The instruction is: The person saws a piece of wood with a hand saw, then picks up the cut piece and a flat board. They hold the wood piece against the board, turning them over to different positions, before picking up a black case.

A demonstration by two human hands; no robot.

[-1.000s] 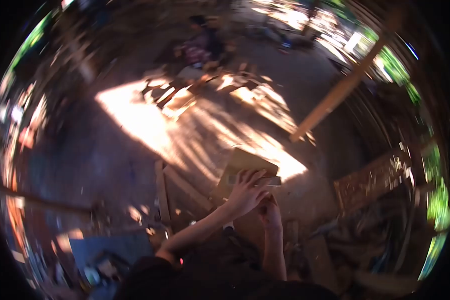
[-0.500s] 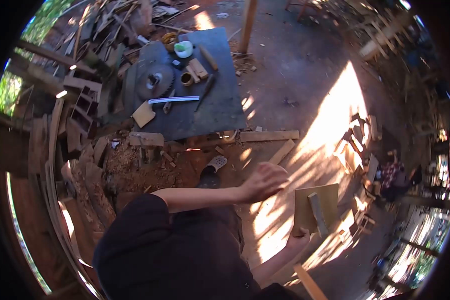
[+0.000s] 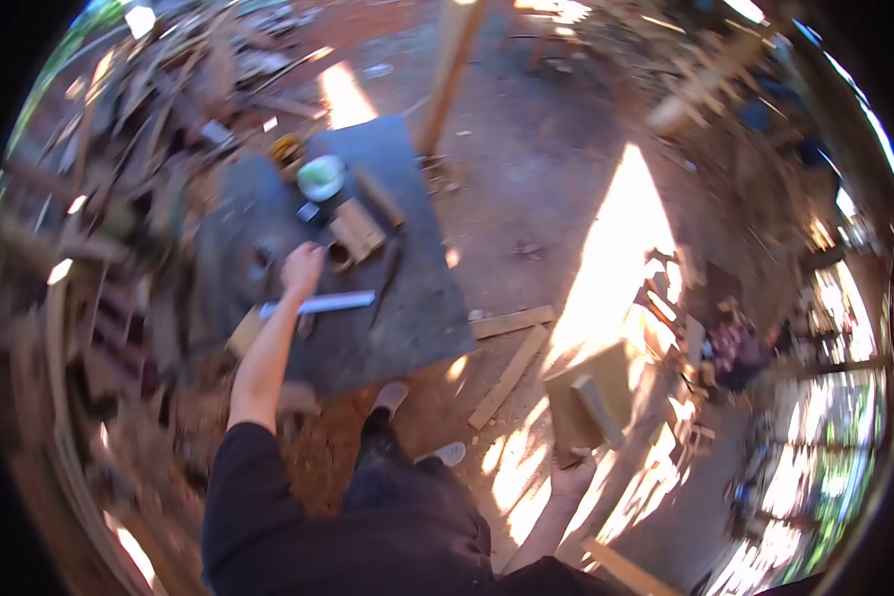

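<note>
My left hand (image 3: pixel 303 266) reaches out over the dark tabletop (image 3: pixel 407 328). Motion blurs its fingers, so whether it grips anything cannot be made out. A small round cup (image 3: pixel 339 256) stands just right of it, and a white strip (image 3: pixel 343 301) lies beneath that wrist. Down on the right, my right hand (image 3: pixel 571 474) is closed on the lower edge of a flat wooden board (image 3: pixel 564 412). A narrow wooden block (image 3: pixel 596 405) stands out from the board's face.
On the tabletop are a white bowl (image 3: pixel 321 178), wooden blocks (image 3: pixel 358 230) and a dark slim tool (image 3: pixel 387 276). Scrap wood (image 3: pixel 184 89) heaps up at the left. A post (image 3: pixel 452 74) rises behind the table. Planks (image 3: pixel 510 377) lie on the floor. Another person (image 3: pixel 735 353) is at the right.
My left hand has swung from beside the board to over the tabletop. My right hand still holds the board. The view has shifted, and a second foot now shows.
</note>
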